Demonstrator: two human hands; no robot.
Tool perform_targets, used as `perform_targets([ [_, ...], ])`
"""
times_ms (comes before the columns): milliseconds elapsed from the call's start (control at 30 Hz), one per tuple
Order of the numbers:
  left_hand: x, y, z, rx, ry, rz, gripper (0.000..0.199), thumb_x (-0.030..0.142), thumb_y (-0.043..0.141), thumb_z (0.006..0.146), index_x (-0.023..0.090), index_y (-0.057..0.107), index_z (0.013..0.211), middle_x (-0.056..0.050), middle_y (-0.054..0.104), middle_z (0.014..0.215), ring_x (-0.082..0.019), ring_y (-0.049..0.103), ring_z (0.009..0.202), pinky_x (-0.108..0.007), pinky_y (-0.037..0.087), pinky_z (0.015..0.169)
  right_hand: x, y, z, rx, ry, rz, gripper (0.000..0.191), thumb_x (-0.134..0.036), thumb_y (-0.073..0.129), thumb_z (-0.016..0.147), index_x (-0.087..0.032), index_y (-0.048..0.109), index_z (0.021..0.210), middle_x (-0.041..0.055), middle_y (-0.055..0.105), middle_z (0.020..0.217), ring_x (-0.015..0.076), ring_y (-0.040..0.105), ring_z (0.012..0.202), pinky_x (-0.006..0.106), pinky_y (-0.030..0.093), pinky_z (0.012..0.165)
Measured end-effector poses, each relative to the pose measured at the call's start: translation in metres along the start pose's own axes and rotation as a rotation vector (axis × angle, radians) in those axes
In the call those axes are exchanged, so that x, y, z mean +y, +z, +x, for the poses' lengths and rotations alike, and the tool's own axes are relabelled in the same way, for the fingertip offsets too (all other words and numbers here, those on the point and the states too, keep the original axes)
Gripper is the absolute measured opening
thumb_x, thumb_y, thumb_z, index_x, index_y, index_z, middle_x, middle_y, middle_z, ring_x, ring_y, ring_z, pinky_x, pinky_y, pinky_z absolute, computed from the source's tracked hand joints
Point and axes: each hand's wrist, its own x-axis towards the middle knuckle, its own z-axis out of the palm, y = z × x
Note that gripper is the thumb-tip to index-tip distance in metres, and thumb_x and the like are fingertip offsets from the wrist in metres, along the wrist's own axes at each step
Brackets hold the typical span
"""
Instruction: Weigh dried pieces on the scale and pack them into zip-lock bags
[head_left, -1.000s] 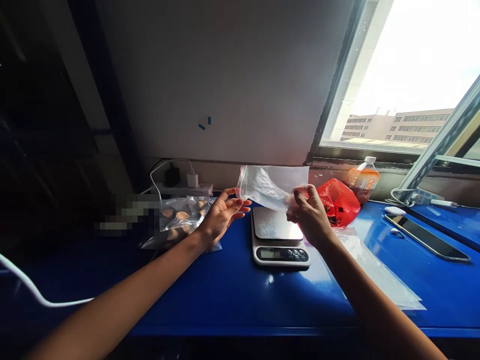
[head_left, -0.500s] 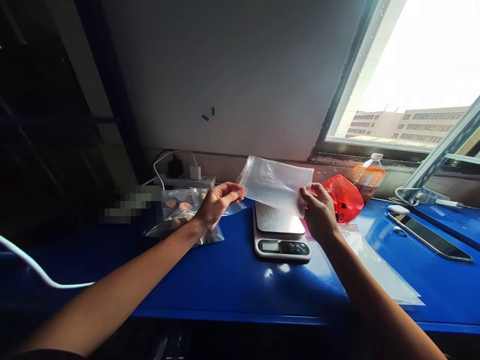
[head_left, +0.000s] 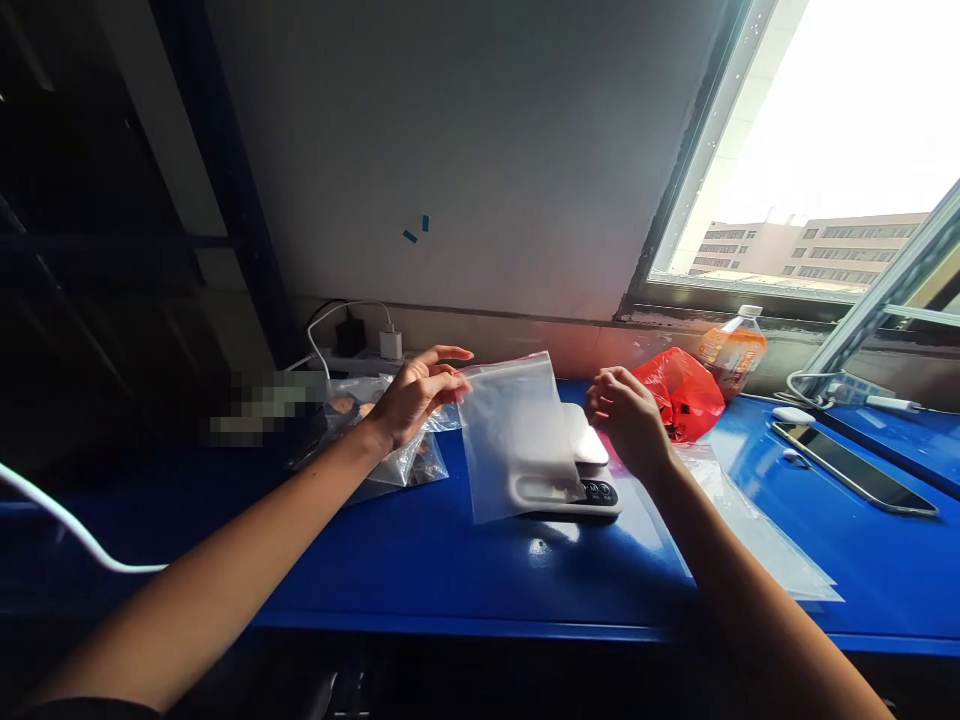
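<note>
My left hand (head_left: 416,398) pinches a clear plastic zip bag (head_left: 514,430) by its upper corner. The bag hangs flat over the kitchen scale (head_left: 592,508), and part of the scale's display shows through the film. My right hand (head_left: 626,415) is off the bag, just right of the scale's plate, with its fingers curled in and nothing visible in them. Behind my left wrist lie several clear bags (head_left: 427,462) with brownish pieces inside, partly covered by my hand and forearm.
A red plastic bag (head_left: 684,395) and a bottle of orange drink (head_left: 735,350) stand near the window. More flat clear bags (head_left: 757,530) lie under my right forearm. Farther right is a phone (head_left: 855,470). A white charger (head_left: 391,343) sits against the wall.
My right hand has let go of the bag, which has swung from stretched sideways to hanging down from my left hand. My left hand has moved slightly left.
</note>
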Motion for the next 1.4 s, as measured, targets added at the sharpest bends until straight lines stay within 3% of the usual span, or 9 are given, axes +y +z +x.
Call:
perform_targets([
  [100, -0.002, 0.002, -0.001, -0.028, -0.022, 0.023, 0.041, 0.020, 0.070, 0.064, 0.018, 0.062, 0.104, 0.003, 0.058, 0.071, -0.009, 0.052, 0.060, -0.025, 0.042, 0.062, 0.004, 0.007, -0.004, -0.137, 0.068, -0.131, 0.037, -0.047, 0.064, 0.077, -0.023, 0.048, 0.099, -0.0033, 0.055, 0.069, 0.0106, 0.049, 0.055, 0.022, 0.033, 0.048],
  [200, -0.007, 0.004, 0.000, -0.038, -0.026, 0.077, 0.043, 0.022, 0.069, 0.064, 0.017, 0.059, 0.105, 0.003, 0.059, 0.072, -0.010, 0.054, 0.062, -0.027, 0.043, 0.065, 0.008, 0.015, -0.007, -0.176, 0.044, -0.286, 0.044, -0.046, 0.068, 0.075, -0.023, 0.046, 0.106, -0.0034, 0.055, 0.074, 0.0114, 0.051, 0.059, 0.024, 0.036, 0.051],
  [433, -0.019, 0.007, 0.001, -0.080, 0.020, 0.370, 0.038, 0.025, 0.068, 0.067, 0.018, 0.056, 0.103, 0.001, 0.061, 0.072, -0.016, 0.059, 0.072, -0.028, 0.044, 0.066, 0.013, 0.020, -0.009, -0.035, -0.300, -0.723, 0.033, -0.033, 0.060, 0.078, -0.020, 0.049, 0.106, 0.0017, 0.055, 0.080, 0.0169, 0.053, 0.072, 0.029, 0.041, 0.060],
  [567, -0.020, 0.021, -0.012, -0.125, 0.205, 0.670, 0.023, 0.024, 0.059, 0.075, 0.020, 0.055, 0.097, 0.002, 0.062, 0.072, -0.016, 0.060, 0.068, -0.028, 0.045, 0.064, 0.013, 0.031, -0.015, -0.094, -0.508, -0.962, 0.031, -0.023, 0.057, 0.078, -0.019, 0.051, 0.108, 0.0072, 0.059, 0.094, 0.0226, 0.053, 0.090, 0.037, 0.043, 0.078],
  [667, -0.022, 0.033, -0.024, -0.177, 0.363, 0.805, 0.022, 0.021, 0.055, 0.079, 0.022, 0.055, 0.100, 0.002, 0.065, 0.075, -0.015, 0.063, 0.071, -0.027, 0.046, 0.067, 0.014, 0.045, -0.022, -0.243, -0.517, -1.001, 0.029, -0.016, 0.053, 0.078, -0.020, 0.048, 0.106, 0.0061, 0.062, 0.093, 0.0228, 0.054, 0.090, 0.039, 0.042, 0.081],
  [767, -0.026, 0.041, -0.030, -0.209, 0.391, 0.799, 0.021, 0.020, 0.055, 0.080, 0.023, 0.053, 0.101, 0.002, 0.066, 0.077, -0.016, 0.065, 0.073, -0.027, 0.047, 0.068, 0.015, 0.054, -0.027, -0.322, -0.460, -0.985, 0.026, -0.011, 0.050, 0.078, -0.021, 0.044, 0.101, 0.0046, 0.062, 0.089, 0.0215, 0.056, 0.087, 0.037, 0.042, 0.079],
  [967, -0.026, 0.046, -0.033, -0.091, 0.331, 0.731, 0.017, 0.030, 0.062, 0.080, 0.021, 0.054, 0.093, 0.000, 0.067, 0.076, -0.016, 0.064, 0.070, -0.025, 0.046, 0.062, 0.019, 0.060, -0.032, -0.275, -0.438, -1.047, 0.032, -0.006, 0.038, 0.078, -0.020, 0.036, 0.106, 0.0079, 0.059, 0.090, 0.0222, 0.055, 0.082, 0.036, 0.042, 0.073],
  [1133, -0.027, 0.046, -0.032, -0.155, 0.358, 0.781, 0.016, 0.033, 0.058, 0.084, 0.018, 0.061, 0.078, -0.002, 0.066, 0.072, -0.016, 0.061, 0.066, -0.026, 0.044, 0.062, 0.023, 0.061, -0.034, -0.255, -0.470, -1.130, 0.031, -0.005, 0.036, 0.073, -0.019, 0.035, 0.102, 0.0097, 0.056, 0.087, 0.0216, 0.051, 0.073, 0.035, 0.041, 0.068],
  [1400, -0.027, 0.045, -0.029, -0.158, 0.421, 0.954, 0.018, 0.027, 0.050, 0.089, 0.018, 0.062, 0.078, -0.004, 0.068, 0.077, -0.018, 0.062, 0.072, -0.029, 0.042, 0.067, 0.027, 0.061, -0.032, -0.260, -0.524, -1.171, 0.030, -0.004, 0.035, 0.075, -0.020, 0.036, 0.101, 0.0095, 0.058, 0.091, 0.0219, 0.053, 0.077, 0.033, 0.038, 0.070],
])
